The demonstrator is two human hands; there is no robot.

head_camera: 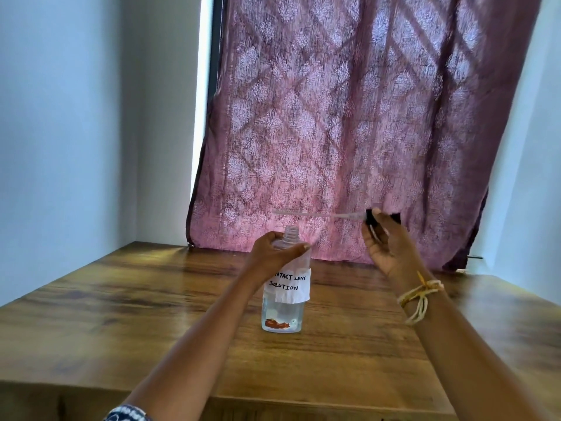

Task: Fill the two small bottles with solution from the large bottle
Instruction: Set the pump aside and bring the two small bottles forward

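Both forearms reach over the wooden table (349,354) as my left hand (273,253) grips the large bottle (283,299) upright to steady its open neck, while my right hand (387,241) pinches the black pump cap (372,218), tube (303,213) held level and clear, I judge for pouring.

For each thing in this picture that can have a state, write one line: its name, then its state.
large bottle: upright on the table, uncapped, partly filled with clear liquid.
pump cap: off the bottle, held in the air, its tube lying level.
left hand: grips the bottle's shoulder.
right hand: holds the pump cap.
curtain: drawn across the window.
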